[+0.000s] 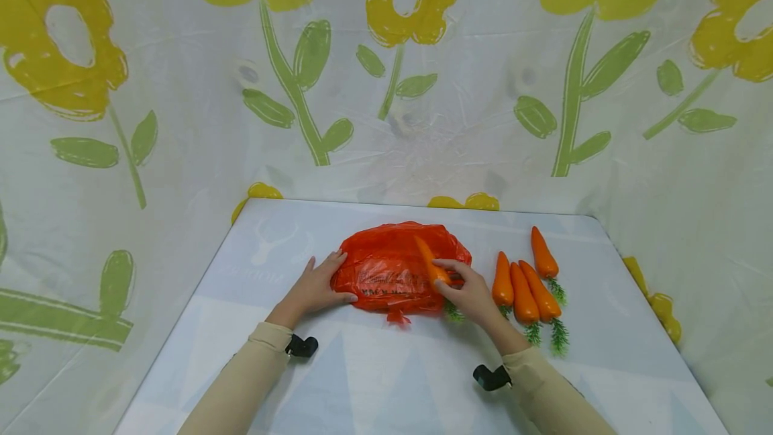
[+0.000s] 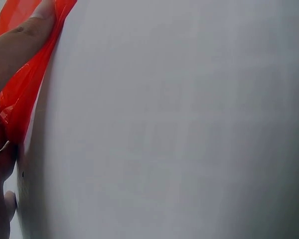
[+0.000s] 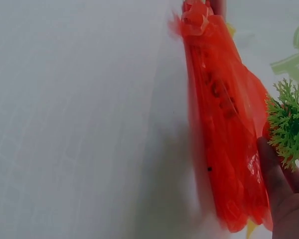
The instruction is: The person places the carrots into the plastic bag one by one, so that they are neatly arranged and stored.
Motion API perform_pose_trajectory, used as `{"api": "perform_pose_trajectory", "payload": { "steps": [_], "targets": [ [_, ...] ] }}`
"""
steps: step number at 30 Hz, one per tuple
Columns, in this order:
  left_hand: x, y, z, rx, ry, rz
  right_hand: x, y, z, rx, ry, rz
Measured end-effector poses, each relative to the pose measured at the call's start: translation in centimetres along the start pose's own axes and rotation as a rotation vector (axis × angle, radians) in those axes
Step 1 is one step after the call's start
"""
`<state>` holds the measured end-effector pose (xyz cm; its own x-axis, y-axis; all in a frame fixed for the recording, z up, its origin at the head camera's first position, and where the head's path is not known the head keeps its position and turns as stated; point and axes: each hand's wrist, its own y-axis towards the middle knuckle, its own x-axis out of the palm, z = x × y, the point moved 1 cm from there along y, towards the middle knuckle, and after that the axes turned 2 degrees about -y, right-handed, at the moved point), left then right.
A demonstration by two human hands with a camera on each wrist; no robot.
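Observation:
A red plastic bag with dark print lies on the table, its knotted-looking tuft toward me. At its left end is my left hand, thumb and fingers spread around the edge; in the left wrist view the thumb lies along the red plastic. My right hand holds an orange carrot over the bag's right part, tip pointing away from me. The carrot's green leafy top sticks out beside the fingers in the right wrist view.
Right of the bag, several more carrots with green tops lie on the table, three close together and one farther back. A pale patterned cover is on the table. Flower-printed curtains stand behind and at both sides.

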<state>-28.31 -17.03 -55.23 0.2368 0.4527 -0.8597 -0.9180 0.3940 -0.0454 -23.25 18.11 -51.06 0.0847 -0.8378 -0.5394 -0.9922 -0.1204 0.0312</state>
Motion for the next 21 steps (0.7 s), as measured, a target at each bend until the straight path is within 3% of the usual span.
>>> {"api": "perform_pose_trajectory", "payload": {
  "steps": [21],
  "targets": [
    [-0.1, -0.1, 0.0, 0.005, -0.007, -0.002, 2.4, 0.6, -0.6, 0.026, 0.025, -0.031]
  ]
}}
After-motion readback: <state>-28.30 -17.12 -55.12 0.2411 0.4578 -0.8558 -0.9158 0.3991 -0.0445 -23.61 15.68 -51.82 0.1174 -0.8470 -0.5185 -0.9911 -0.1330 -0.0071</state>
